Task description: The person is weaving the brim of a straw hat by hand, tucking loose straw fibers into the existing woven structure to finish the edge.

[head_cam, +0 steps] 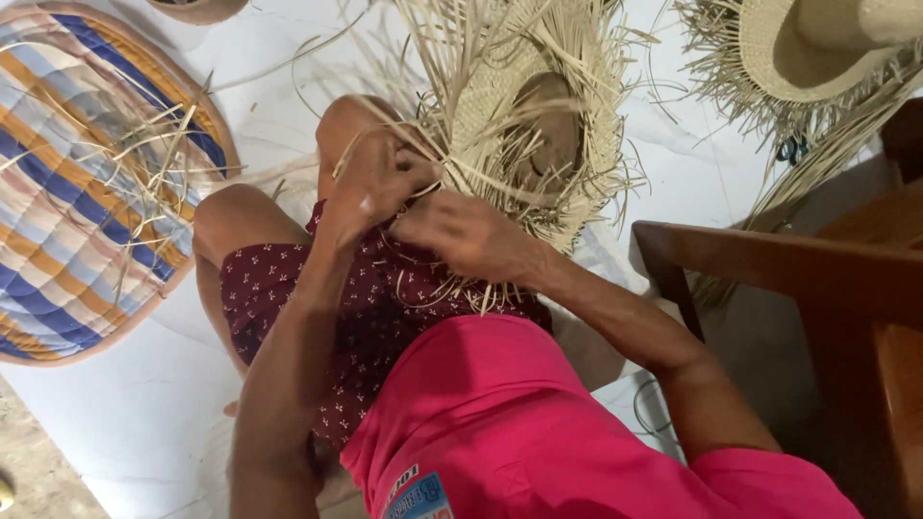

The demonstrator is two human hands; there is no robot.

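1. The left hand is curled tight, its fingers pinching thin, pale straw strands at the edge of the weaving.
2. The right hand lies just beside it, knuckles up and fingers bent around the same strands; the two hands meet over the lap.
3. The unfinished straw hat rests just beyond the hands, on the knee, its woven crown rounded over a brown block and its brim bristling with long, stiff, loose fibres.
4. Under the hands lie dark red shorts with a small white pattern, and nearer the camera a bright pink shirt.
5. To the left, on the white floor, is a round padded mat in blue, orange and cream stripes, strewn with straw offcuts.
6. At top right lies a finished straw hat, smooth and tightly woven, with a fringed edge.
7. A brown wooden chair stands at the right.
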